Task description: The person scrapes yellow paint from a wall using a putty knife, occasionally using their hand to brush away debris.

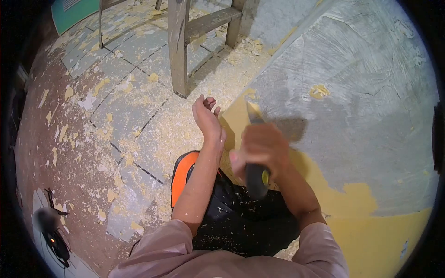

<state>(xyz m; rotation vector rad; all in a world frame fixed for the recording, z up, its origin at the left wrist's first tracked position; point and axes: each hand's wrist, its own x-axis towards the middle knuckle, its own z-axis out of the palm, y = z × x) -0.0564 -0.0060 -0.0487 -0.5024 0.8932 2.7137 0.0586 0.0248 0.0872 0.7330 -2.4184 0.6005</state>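
Observation:
My right hand (pixel 264 146), slightly blurred, is wrapped round a scraper (pixel 257 183) with a thick black handle and a yellow end. Its blade (pixel 252 111) points away from me, against the wall near the border between yellow paint (pixel 238 116) and bare grey plaster (pixel 343 106). My left hand (pixel 207 118) hangs beside the wall's left edge. Its fingers are loosely curled and apart, with nothing seen in them. Below both hands are my knees in black trousers (pixel 241 217), dusted with pale flakes.
Yellow and white paint chips (pixel 153 77) litter the grey tiled floor (pixel 153 99). A wooden stand's leg (pixel 178 51) rises just beyond my left hand. An orange and black item (pixel 185 171) lies by my knee. At lower left is a black device (pixel 56 243) with a small orange light and cables.

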